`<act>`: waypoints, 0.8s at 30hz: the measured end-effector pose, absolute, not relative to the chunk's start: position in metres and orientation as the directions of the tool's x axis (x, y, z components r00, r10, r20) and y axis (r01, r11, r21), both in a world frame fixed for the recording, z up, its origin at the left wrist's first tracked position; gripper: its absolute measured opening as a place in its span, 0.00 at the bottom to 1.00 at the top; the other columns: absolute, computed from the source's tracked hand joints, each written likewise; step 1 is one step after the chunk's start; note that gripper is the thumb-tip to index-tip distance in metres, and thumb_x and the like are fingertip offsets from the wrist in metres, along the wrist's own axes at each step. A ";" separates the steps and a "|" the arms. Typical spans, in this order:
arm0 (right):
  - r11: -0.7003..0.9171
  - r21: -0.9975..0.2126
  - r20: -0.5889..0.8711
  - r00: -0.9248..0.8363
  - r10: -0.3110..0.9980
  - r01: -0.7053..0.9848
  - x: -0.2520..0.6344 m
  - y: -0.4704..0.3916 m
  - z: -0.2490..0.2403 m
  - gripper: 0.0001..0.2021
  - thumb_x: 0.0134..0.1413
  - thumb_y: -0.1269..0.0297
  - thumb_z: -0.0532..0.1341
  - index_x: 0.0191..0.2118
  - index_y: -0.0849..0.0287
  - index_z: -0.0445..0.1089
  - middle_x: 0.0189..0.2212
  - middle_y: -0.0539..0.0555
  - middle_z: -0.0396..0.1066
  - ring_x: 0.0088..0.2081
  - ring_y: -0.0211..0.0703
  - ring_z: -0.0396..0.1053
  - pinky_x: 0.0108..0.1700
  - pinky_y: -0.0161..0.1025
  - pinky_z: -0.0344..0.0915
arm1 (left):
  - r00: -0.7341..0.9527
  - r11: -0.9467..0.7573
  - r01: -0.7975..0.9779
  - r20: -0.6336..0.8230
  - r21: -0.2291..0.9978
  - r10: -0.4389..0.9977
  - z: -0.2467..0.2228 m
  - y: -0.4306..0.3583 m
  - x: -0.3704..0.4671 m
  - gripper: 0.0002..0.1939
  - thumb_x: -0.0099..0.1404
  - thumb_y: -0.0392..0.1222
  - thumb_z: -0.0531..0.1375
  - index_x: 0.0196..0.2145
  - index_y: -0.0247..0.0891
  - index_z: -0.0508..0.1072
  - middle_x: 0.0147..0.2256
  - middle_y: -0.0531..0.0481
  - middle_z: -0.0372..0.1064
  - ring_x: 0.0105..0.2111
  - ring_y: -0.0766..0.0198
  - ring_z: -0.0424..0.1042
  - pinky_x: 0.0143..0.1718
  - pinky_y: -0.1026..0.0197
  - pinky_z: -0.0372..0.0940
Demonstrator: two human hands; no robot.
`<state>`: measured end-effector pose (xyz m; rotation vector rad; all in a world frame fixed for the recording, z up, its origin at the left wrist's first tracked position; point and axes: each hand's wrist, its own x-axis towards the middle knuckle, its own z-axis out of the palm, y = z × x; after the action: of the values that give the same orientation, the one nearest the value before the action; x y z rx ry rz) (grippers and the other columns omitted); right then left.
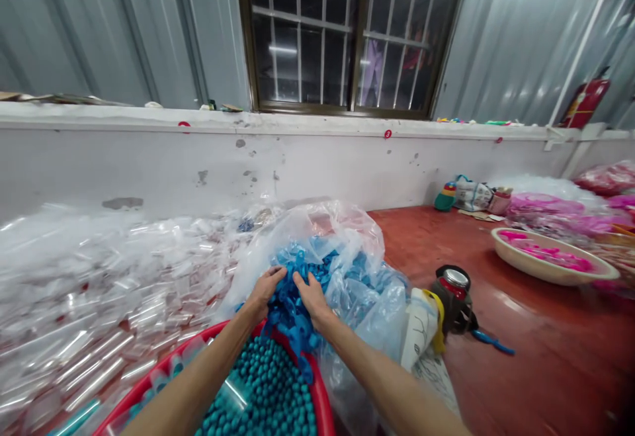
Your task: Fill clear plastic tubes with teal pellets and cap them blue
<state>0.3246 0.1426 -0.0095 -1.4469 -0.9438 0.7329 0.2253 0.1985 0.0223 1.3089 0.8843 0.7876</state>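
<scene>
My left hand [268, 286] and my right hand [312, 296] are both in a heap of shiny blue pieces [292, 317]. The pieces spill from a large clear plastic bag [367, 317] over the rim of a red basin [325, 403]. Both hands have their fingers around some of the pieces, with the thumbs toward each other. Teal beads [268, 383] fill the basin below my forearms, and a clear tube lies on top of them.
Many clear plastic tubes [99, 356] cover the left side. To the right stand a dark-cased jar with a silver lid [455, 278], a cloth bag [419, 330] and a cream basin [536, 266] of pink pieces. A white wall ledge [307, 125] runs behind.
</scene>
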 end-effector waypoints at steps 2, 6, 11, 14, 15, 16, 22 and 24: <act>0.064 -0.984 0.141 0.504 0.852 0.168 0.313 0.137 -0.003 0.21 0.53 0.54 0.51 0.50 0.58 0.61 0.47 0.53 0.66 0.49 0.43 0.62 0.52 0.39 0.55 | 0.425 0.068 0.001 -0.062 0.998 0.903 0.024 0.191 0.213 0.25 0.47 0.52 0.61 0.40 0.34 0.69 0.27 0.51 0.71 0.27 0.63 0.70 0.30 0.63 0.63; 0.125 -0.963 0.228 0.476 0.849 0.238 0.295 0.125 0.007 0.19 0.51 0.55 0.53 0.48 0.58 0.63 0.43 0.51 0.69 0.46 0.42 0.65 0.50 0.38 0.57 | 0.333 -0.019 0.016 0.012 1.000 0.943 0.022 0.170 0.183 0.25 0.47 0.53 0.61 0.41 0.36 0.69 0.31 0.51 0.71 0.32 0.61 0.69 0.33 0.62 0.63; 0.149 -0.931 0.272 0.363 0.891 0.333 0.291 0.112 0.013 0.17 0.49 0.57 0.55 0.44 0.58 0.67 0.38 0.50 0.71 0.41 0.42 0.67 0.46 0.38 0.61 | 0.313 -0.178 0.137 0.128 0.975 0.941 0.017 0.139 0.155 0.18 0.49 0.46 0.59 0.38 0.36 0.70 0.38 0.48 0.69 0.41 0.58 0.66 0.43 0.58 0.61; 0.125 -0.895 0.285 0.331 0.899 0.429 0.292 0.107 0.010 0.20 0.47 0.57 0.57 0.46 0.61 0.67 0.42 0.54 0.69 0.46 0.46 0.64 0.50 0.41 0.57 | 0.385 -0.396 0.328 0.262 0.858 0.885 0.012 0.115 0.148 0.13 0.54 0.39 0.54 0.38 0.36 0.69 0.39 0.47 0.68 0.42 0.58 0.65 0.47 0.55 0.58; 0.116 -0.878 0.290 0.324 0.901 0.464 0.293 0.106 0.009 0.21 0.47 0.57 0.57 0.47 0.62 0.66 0.43 0.56 0.68 0.47 0.47 0.63 0.51 0.42 0.55 | 0.418 -0.464 0.378 0.300 0.801 0.858 0.009 0.107 0.147 0.13 0.54 0.37 0.53 0.38 0.37 0.69 0.39 0.47 0.67 0.42 0.58 0.65 0.48 0.54 0.58; 0.108 -0.859 0.296 0.313 0.902 0.500 0.294 0.105 0.008 0.22 0.47 0.57 0.57 0.47 0.63 0.66 0.44 0.57 0.67 0.47 0.48 0.62 0.52 0.43 0.54 | 0.459 -0.524 0.417 0.326 0.743 0.827 0.006 0.099 0.147 0.13 0.55 0.36 0.52 0.39 0.37 0.69 0.40 0.46 0.66 0.43 0.59 0.65 0.48 0.54 0.58; 0.112 -0.725 0.308 0.175 0.935 0.679 0.300 0.097 0.008 0.19 0.50 0.59 0.56 0.47 0.61 0.67 0.41 0.56 0.67 0.45 0.44 0.63 0.50 0.39 0.55 | 0.639 -0.660 0.591 0.230 0.463 0.734 -0.010 0.059 0.144 0.21 0.58 0.35 0.50 0.50 0.42 0.63 0.54 0.44 0.57 0.52 0.53 0.58 0.51 0.50 0.57; 0.115 -0.672 0.297 0.124 0.947 0.732 0.298 0.096 0.009 0.19 0.50 0.60 0.55 0.48 0.60 0.66 0.44 0.57 0.64 0.46 0.44 0.62 0.50 0.39 0.55 | 0.661 -0.679 0.624 0.203 0.387 0.723 -0.010 0.051 0.144 0.22 0.58 0.36 0.51 0.51 0.43 0.61 0.55 0.45 0.54 0.52 0.50 0.57 0.50 0.49 0.58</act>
<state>0.2976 0.0958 0.0094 -1.6631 -1.6547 0.3678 0.1440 0.0506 -0.0098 2.5946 1.0784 0.4977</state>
